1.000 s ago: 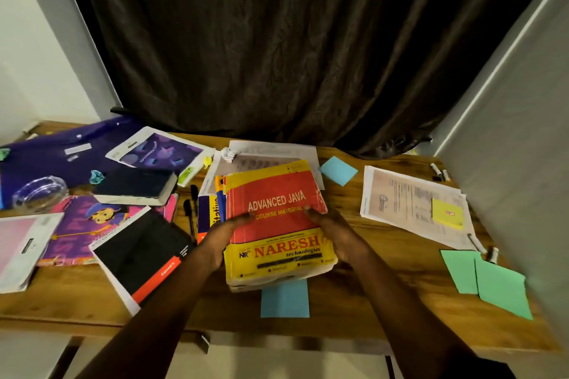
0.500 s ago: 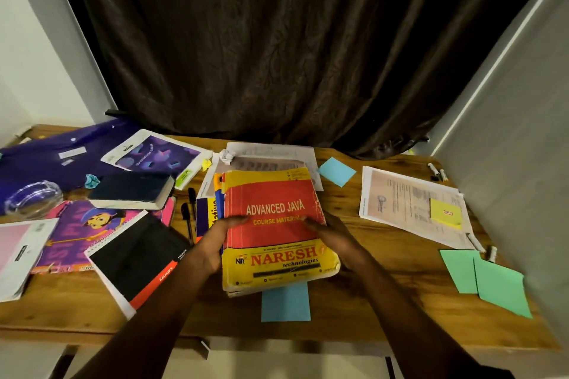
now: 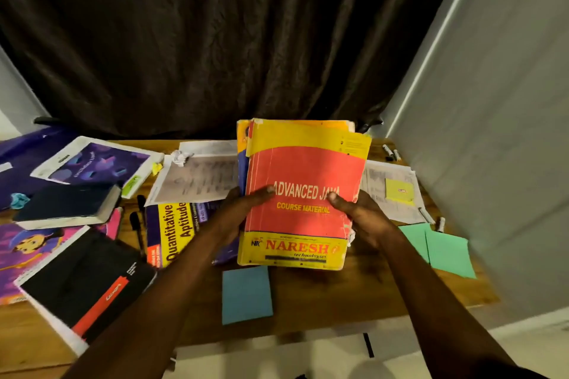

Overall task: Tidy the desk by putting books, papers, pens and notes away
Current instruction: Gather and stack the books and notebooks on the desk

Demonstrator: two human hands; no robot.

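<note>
– Two hands, left hand (image 3: 243, 209) and right hand (image 3: 360, 215), are gripping the Java book (image 3: 304, 188) by its edges, thumbs curling over the cover.
– It's lifting now, hanging above the blue note (image 3: 246, 294). Stowing's probably coming next.

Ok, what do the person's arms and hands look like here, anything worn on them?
Left hand and right hand are bare: no gloves, rings or watch show. Both forearms are bare down to the frame's bottom edge, without sleeves or wristbands. A dark patch in the bottom right corner may be clothing; too dim to tell.
</note>
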